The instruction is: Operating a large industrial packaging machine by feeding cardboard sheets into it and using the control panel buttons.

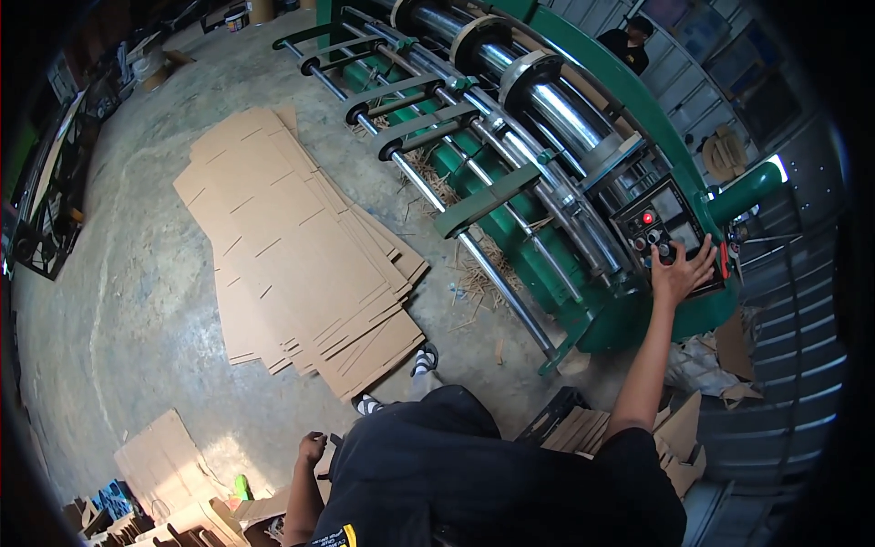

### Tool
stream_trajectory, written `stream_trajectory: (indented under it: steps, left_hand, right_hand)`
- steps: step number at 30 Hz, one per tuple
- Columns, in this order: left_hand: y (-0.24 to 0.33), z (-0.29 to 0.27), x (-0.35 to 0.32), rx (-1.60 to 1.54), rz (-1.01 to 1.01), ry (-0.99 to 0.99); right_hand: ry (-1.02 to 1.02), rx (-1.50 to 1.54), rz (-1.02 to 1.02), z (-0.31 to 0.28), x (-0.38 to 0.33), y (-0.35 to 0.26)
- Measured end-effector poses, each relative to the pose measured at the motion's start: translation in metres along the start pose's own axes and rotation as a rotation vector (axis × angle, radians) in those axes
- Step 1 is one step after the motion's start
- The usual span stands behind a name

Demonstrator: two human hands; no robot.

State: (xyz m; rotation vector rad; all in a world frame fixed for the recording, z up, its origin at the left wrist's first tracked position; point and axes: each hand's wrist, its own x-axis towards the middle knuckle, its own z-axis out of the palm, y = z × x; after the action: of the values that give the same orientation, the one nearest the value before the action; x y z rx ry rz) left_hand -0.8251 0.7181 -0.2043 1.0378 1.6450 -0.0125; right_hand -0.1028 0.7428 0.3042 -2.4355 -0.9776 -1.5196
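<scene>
Right hand on the machine's control panel

Right hand (682, 272), arm outstretched, fingers spread open on the tilted control panel (663, 226), gripping nothing; left hand (313, 448) hangs curled, apparently empty.

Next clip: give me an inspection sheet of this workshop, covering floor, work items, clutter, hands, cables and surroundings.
Surface: bare concrete floor, stained, with straw-like scraps under the machine.
Job's things: green roller machine with shiny steel rollers; control panel at its near end, a red light lit on it.
Clutter: slotted cardboard sheets fanned out flat on the floor; more cardboard pieces lower left and by the machine's foot.
Hands: right hand spread on the control panel; left hand hangs loosely curled at the side, holding nothing visible.
Cables: nothing seen.
Surroundings: another person stands behind the machine; corrugated metal wall on the right.
</scene>
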Motion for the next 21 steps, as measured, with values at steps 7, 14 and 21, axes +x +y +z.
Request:
stream_trajectory:
  steps: [7, 14, 21]
  left_hand:
    - [-0.056, -0.013, -0.023, -0.078, -0.104, 0.000]
    - [-0.050, -0.004, -0.021, -0.190, -0.141, -0.024]
    - [-0.005, 0.006, -0.002, -0.076, 0.078, -0.070]
  right_hand:
    - [-0.003, -0.008, 0.018, -0.004, -0.002, -0.005]
    - [-0.014, -0.021, 0.041, -0.009, -0.005, -0.007]
    - [-0.020, -0.015, 0.038, -0.010, -0.005, -0.003]
